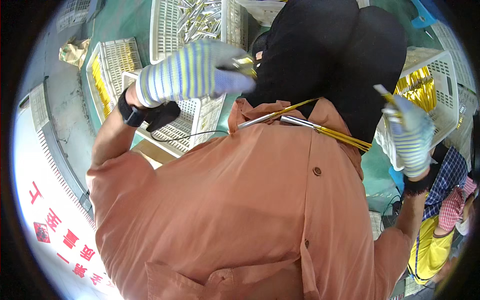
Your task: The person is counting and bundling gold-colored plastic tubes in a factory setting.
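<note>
My left hand [192,70], in a striped knit glove, is closed at the left of my lap. A shiny gold-coloured piece [245,66] shows between its thumb and fingers, blurred, its full shape hidden. Out to the right, my right hand [412,135], also gloved, grips a slim silver-and-gold rod [385,95] that sticks up from its fingers. This hand is beside a white basket [452,95] holding many gold rods [419,90]. Across my lap lie a bundle of slim rods [330,131] with silver ends and gold shafts, and another such rod [270,117].
A white crate [160,35] with silver rods stands at the top left. Another crate [131,50] holds yellow rods farther left, and a white crate [210,112] lies below my left wrist. Crumpled brown paper [75,51] is on the floor. A person in yellow [432,250] is at the lower right.
</note>
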A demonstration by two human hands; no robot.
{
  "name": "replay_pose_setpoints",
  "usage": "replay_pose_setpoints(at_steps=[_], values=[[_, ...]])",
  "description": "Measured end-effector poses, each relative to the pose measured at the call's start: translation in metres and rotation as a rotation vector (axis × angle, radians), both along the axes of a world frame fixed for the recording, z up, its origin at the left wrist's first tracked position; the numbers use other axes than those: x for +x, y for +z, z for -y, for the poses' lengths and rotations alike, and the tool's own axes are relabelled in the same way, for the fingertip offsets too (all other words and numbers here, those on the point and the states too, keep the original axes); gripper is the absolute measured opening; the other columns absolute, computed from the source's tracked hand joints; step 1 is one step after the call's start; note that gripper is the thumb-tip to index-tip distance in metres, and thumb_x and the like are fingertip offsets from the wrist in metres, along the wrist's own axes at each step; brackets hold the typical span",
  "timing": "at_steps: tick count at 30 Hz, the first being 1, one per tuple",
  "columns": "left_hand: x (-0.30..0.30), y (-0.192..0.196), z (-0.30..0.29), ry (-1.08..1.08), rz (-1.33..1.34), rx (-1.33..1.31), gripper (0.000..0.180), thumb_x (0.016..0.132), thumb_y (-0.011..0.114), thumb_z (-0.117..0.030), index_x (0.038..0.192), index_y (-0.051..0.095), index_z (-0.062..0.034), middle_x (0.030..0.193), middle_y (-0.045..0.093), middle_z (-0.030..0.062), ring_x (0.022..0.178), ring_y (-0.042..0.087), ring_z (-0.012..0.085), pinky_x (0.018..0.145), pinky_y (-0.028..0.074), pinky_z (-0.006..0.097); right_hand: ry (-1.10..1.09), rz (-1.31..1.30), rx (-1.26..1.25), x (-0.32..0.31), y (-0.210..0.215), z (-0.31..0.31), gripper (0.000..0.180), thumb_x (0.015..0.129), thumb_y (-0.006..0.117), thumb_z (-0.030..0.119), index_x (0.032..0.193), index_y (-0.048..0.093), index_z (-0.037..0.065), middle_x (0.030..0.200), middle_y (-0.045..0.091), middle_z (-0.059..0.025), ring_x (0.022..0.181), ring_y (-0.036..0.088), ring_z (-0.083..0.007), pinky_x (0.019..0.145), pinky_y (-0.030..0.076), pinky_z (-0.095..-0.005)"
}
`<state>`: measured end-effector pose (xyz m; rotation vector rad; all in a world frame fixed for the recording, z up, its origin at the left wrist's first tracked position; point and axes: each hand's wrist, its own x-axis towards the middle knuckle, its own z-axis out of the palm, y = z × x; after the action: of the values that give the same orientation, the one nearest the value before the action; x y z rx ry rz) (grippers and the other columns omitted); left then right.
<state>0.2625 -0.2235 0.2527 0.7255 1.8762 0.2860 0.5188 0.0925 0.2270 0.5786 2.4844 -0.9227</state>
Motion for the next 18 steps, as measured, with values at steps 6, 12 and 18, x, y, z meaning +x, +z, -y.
replay_pose_setpoints(at_steps=[6, 12, 18], values=[[0.040, -0.040, 0.018, -0.315, 0.033, 0.082, 0.054, 0.085, 0.083, -0.053, 0.114, 0.073, -0.0088, 0.092, 0.073, 0.0163, 0.091, 0.071, 0.0375, 0.075, 0.054, 0.047, -0.035, -0.466, -0.100, -0.015, -0.022, 0.038, 0.027, 0.094, 0.077, 0.012, 0.120, 0.072, 0.007, 0.104, 0.076, -0.0144, 0.093, 0.075, -0.0277, 0.082, 0.058, -0.0362], [0.038, -0.049, 0.015, -0.028, 0.459, -0.138, 0.052, 0.086, 0.086, -0.049, 0.113, 0.074, -0.0065, 0.078, 0.070, -0.0017, 0.068, 0.060, 0.0099, 0.062, 0.045, 0.031, 0.222, -0.475, -0.210, -0.035, -0.040, 0.073, 0.027, 0.097, 0.066, 0.010, 0.124, 0.071, 0.006, 0.117, 0.074, -0.0158, 0.104, 0.073, -0.0336, 0.092, 0.057, -0.0375], [0.007, -0.061, 0.031, -0.187, 0.086, 0.369, 0.037, 0.087, 0.083, -0.036, 0.106, 0.074, -0.0052, 0.081, 0.074, 0.0065, 0.074, 0.073, 0.0240, 0.068, 0.055, 0.039, 0.546, -0.516, -0.137, -0.070, -0.036, 0.091, 0.031, 0.099, 0.062, 0.018, 0.127, 0.069, 0.005, 0.116, 0.073, -0.0174, 0.105, 0.069, -0.0375, 0.094, 0.054, -0.0426]])
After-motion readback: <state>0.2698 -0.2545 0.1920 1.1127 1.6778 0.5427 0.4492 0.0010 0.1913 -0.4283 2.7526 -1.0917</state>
